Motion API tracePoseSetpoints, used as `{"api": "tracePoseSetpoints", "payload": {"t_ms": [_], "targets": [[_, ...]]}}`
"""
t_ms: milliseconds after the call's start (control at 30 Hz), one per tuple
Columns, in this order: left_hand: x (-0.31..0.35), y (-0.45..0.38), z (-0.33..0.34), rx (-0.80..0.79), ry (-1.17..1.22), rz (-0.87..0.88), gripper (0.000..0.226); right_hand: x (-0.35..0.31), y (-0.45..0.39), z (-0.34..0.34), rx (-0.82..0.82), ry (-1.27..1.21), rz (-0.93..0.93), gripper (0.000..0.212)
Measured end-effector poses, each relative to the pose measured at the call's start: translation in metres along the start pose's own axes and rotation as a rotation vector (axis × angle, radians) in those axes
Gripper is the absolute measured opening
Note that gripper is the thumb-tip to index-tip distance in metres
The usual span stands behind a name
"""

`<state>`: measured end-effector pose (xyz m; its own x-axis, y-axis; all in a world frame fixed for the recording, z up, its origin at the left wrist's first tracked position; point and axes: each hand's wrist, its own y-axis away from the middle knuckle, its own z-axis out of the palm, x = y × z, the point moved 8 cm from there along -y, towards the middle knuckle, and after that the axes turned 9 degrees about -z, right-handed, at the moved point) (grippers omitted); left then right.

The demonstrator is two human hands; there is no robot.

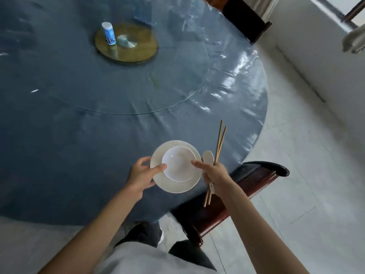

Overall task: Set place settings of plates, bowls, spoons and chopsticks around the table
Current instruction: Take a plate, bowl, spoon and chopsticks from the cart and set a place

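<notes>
A white bowl (178, 165) sits in a cream plate (177, 186) near the round table's near right edge. My left hand (141, 175) grips the plate's left rim, thumb on top by the bowl. My right hand (214, 174) holds a pair of wooden chopsticks (219, 143) and a white spoon (208, 158), with its forefinger touching the bowl's right rim. I cannot tell whether the plate rests on the table or is just above it.
The round table (79, 135) has a blue plastic cover and a glass turntable. A gold disc (138, 50) at its centre carries a blue and white container (108, 33). Dark wooden chairs stand at the near right (246, 180) and far right (245, 18).
</notes>
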<state>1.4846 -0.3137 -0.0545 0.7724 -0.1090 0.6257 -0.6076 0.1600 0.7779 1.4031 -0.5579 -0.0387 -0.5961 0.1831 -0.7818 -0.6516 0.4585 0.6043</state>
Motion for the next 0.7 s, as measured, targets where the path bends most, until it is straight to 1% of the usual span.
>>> {"api": "tracePoseSetpoints", "payload": {"t_ms": [167, 300, 567, 700], "targets": [[-0.009, -0.043, 0.015, 0.060, 0.041, -0.079, 0.051, 0.005, -0.064, 0.001, -0.088, 0.050, 0.049, 0.044], [-0.023, -0.065, 0.029, 0.111, 0.078, -0.126, 0.047, 0.011, -0.104, -0.004, -0.169, 0.108, 0.056, 0.043], [-0.049, -0.071, 0.061, 0.239, 0.195, -0.145, 0.042, 0.016, -0.147, -0.024, -0.291, 0.254, 0.106, 0.058], [-0.053, -0.069, 0.074, 0.278, 0.261, -0.130, 0.043, 0.012, -0.160, -0.029, -0.361, 0.274, 0.091, 0.055]]}}
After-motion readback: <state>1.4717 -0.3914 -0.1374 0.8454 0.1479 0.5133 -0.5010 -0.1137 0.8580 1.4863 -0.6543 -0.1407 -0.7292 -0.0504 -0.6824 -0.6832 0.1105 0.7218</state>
